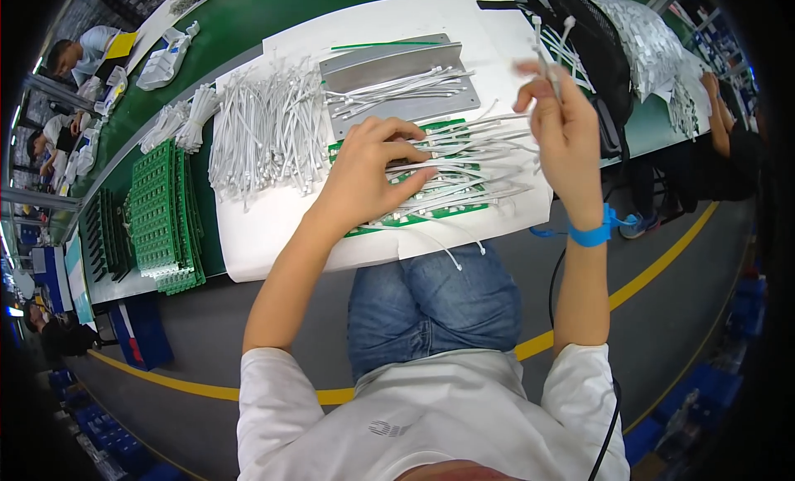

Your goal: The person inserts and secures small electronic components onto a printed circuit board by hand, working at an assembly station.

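The left hand (373,170), fingers apart, lay over white cable ties (443,198) on a green circuit board (462,210); the right hand (565,121) pinched a single tie (542,49), probably light, springy, best held by its strap.

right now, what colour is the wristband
The wristband is bright blue, best seen in the head view.

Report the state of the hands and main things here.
Left hand: over a flat green board, thumb and forefinger apart.
Right hand: raised, apparently pinching a white plastic cable tie.
Large white cable-tie pile: loose.
Green slotted boards: stacked together.
Blue wristband: worn, right wrist.
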Available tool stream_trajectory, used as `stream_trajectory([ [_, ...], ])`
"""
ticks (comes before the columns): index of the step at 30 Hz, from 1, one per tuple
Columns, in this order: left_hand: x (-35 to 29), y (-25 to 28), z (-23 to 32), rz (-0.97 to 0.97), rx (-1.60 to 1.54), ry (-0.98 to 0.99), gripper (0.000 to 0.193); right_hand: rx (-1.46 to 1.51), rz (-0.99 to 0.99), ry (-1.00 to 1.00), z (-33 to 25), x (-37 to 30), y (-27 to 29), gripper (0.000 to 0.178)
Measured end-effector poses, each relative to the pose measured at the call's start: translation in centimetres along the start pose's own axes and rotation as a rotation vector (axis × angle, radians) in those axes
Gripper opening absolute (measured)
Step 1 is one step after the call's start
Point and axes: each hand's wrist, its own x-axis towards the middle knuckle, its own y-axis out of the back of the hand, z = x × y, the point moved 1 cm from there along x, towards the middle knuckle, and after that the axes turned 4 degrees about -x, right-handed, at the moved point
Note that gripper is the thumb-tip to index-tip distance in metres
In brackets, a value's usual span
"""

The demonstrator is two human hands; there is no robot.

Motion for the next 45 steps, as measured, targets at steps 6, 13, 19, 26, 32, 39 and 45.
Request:
stream_trajectory([
  [6,0.8,-0.1,0.8,-0.001,0.087,0.021,0.014,-0.186,-0.265,0.137,-2.1,-2.0,1.2,0.025],
  [13,0.7,-0.9,1.7,0.114,0.114,0.143,0.018,-0.458,-0.404,-0.064,0.0,-3.1,-1.6,0.017],
  [19,-0.2,-2.1,1.0,0.278,0.007,0.133,0.022,-0.367,-0.365,-0.244,1.2,-1.9,-3.5,0.017],
  [26,-0.3,-1.8,1.0,0.271,-0.065,0.1,0.022,-0.22,-0.354,-0.298,1.2,-1.8,-3.4,0.023],
  [32,-0.1,-1.6,1.2,0.258,0.015,-0.079,0.017,-0.017,-0.32,-0.331,1.7,-2.1,-2.5,0.022],
  [39,-0.3,-1.8,1.0,0.258,0.071,-0.146,0.013,-0.016,-0.343,-0.088,0.4,-2.7,-2.7,0.016],
  [45,-0.6,-1.5,1.6,0.243,0.112,-0.098,0.017,-0.226,-0.408,-0.1,0.8,-2.4,-3.5,0.016],
])
